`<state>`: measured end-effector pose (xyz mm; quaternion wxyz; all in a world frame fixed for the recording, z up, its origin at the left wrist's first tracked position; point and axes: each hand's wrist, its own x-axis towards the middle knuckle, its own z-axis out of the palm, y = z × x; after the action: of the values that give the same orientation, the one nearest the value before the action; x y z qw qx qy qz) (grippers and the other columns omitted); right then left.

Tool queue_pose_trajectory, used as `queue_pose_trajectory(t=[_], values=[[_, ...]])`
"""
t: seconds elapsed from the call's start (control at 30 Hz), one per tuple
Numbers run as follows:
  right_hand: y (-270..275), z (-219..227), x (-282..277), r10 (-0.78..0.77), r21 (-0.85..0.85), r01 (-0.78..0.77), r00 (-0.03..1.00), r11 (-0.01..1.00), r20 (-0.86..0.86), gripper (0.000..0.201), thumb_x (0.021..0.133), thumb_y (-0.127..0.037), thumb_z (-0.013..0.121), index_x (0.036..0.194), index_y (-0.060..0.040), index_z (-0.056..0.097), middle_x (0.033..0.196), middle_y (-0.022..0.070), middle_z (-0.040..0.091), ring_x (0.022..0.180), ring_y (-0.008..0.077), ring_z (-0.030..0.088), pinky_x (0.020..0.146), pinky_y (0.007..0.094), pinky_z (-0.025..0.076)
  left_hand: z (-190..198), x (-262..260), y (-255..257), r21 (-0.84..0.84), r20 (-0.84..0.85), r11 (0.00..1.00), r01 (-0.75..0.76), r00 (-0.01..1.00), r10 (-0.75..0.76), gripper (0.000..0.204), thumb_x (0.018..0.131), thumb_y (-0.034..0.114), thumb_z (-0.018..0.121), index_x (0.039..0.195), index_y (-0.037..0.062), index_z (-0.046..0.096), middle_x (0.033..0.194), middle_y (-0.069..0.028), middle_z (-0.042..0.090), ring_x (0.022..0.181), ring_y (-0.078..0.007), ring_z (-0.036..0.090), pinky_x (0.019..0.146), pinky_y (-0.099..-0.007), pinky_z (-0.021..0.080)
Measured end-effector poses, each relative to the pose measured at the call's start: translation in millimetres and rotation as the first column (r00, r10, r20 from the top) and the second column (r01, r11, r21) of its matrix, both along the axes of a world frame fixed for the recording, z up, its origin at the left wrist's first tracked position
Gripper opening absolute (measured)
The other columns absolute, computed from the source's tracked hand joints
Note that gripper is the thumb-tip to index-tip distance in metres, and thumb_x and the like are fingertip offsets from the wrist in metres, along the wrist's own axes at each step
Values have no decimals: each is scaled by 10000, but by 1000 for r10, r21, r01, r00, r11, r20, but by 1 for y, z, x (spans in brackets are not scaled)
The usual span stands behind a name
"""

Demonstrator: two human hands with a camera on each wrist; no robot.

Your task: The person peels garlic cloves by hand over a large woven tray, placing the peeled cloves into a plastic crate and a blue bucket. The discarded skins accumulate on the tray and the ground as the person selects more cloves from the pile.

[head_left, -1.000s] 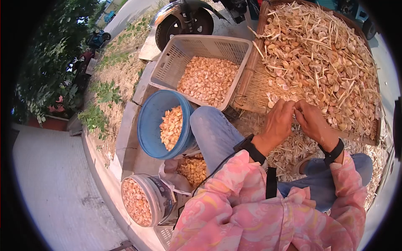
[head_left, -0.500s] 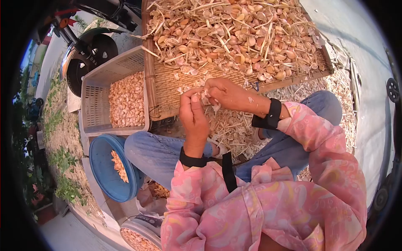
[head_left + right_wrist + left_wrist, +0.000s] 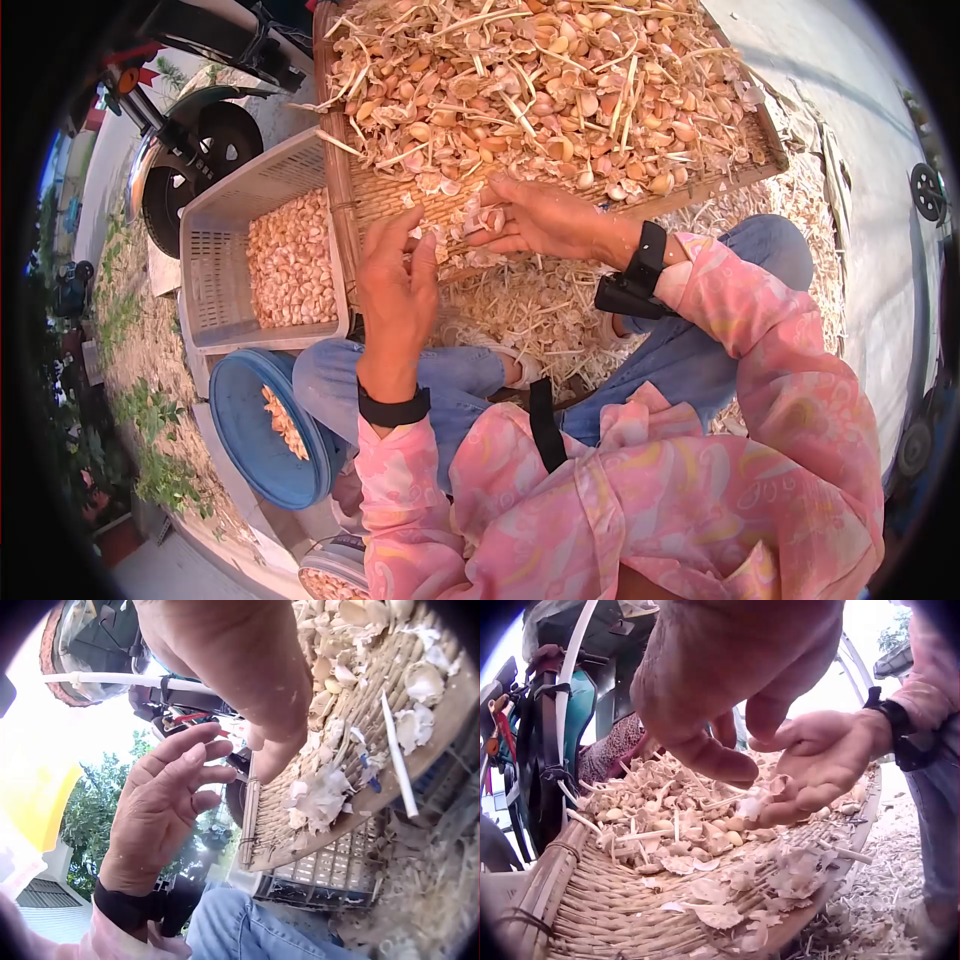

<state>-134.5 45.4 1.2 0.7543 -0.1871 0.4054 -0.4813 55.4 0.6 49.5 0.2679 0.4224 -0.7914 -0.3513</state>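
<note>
My left hand (image 3: 395,300) is held over the near left edge of the wicker tray (image 3: 372,200). Its fingers are loosely bent, with nothing between them in the right wrist view (image 3: 157,806). Palm up, my right hand (image 3: 560,222) reaches in from the right, a little apart from the left. On its fingers, in the left wrist view, lie a garlic clove (image 3: 781,787) and a whitish scrap of skin (image 3: 754,802). Just behind both hands, garlic cloves, skins and dry stalks (image 3: 520,105) are heaped on the tray.
Left of the tray stands a pale plastic crate (image 3: 212,275) with cloves inside. Nearer are a blue bucket (image 3: 250,440) and a white bucket of cloves (image 3: 335,578). Skins and stalks (image 3: 540,310) litter the ground between the knees. A motorcycle wheel (image 3: 165,215) is behind the crate.
The view has swung right. The hands worked together at the fingertips, with garlic skin between them half a second ago; now they are apart, the left further left, the right turned palm up.
</note>
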Motion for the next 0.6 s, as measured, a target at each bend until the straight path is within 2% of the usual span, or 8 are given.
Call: queue_pose_trajectory(t=[0.07,0.17,0.23,0.27,0.33,0.43,0.53,0.6], values=[[0,-14,1,33,-98,-23,995,995,97,408,954,-381,395,1111,-9,450,1089,118,515,1032,221,548,854,321,473,-27,-30,14,-207,75,962,177,984,-165,307,796,14,598,1102,10,577,954,-142,574,765,-238,584,648,-310,471],[1,-30,-1,100,-231,-73,989,970,107,386,959,-354,394,1105,-6,473,1058,113,540,1014,194,554,886,312,457,-43,-42,13,-276,75,949,150,988,-135,267,803,22,580,1070,0,576,927,-175,552,788,-325,569,669,-361,458],[8,-10,-3,112,-286,-138,988,948,-105,372,969,-274,386,1206,7,442,1084,110,549,991,176,563,895,298,454,-39,-38,14,-149,-40,986,80,995,-87,272,821,24,569,1091,0,559,911,-154,583,793,-262,590,687,-334,469],[13,7,0,87,-266,-146,971,953,-223,394,966,-235,400,1280,3,394,1125,112,543,972,159,569,876,295,467,-47,-37,14,182,-195,983,7,980,29,254,856,55,554,1097,-24,546,915,-133,610,779,-190,599,687,-295,486],[15,2,-4,75,-337,-230,907,913,-415,390,950,-261,445,1277,-48,439,1018,79,595,844,124,608,748,262,509,-52,-36,11,403,-513,911,85,846,149,217,871,91,565,1029,-54,526,916,-121,608,735,-129,595,646,-243,502],[9,-6,-7,7,-434,-264,860,861,-510,400,910,-314,533,1199,-40,501,920,69,609,763,123,610,643,267,496,-42,-31,13,457,-525,880,132,838,147,188,864,78,577,1003,-40,529,876,-101,608,728,-109,587,632,-201,494],[4,-13,-5,-262,-694,-275,785,666,-562,347,901,-307,546,1108,-28,539,866,65,602,737,159,613,613,306,478,-26,-32,20,567,-532,820,80,795,291,155,857,61,567,988,-21,556,871,-87,616,707,-103,589,618,-194,484],[10,-9,-2,-252,-647,-310,738,697,-626,310,892,-299,559,1031,-22,550,837,70,591,704,177,597,599,329,461,-19,-30,28,557,-459,830,27,843,281,155,861,68,574,981,-29,560,854,-87,609,717,-104,588,632,-197,492]])
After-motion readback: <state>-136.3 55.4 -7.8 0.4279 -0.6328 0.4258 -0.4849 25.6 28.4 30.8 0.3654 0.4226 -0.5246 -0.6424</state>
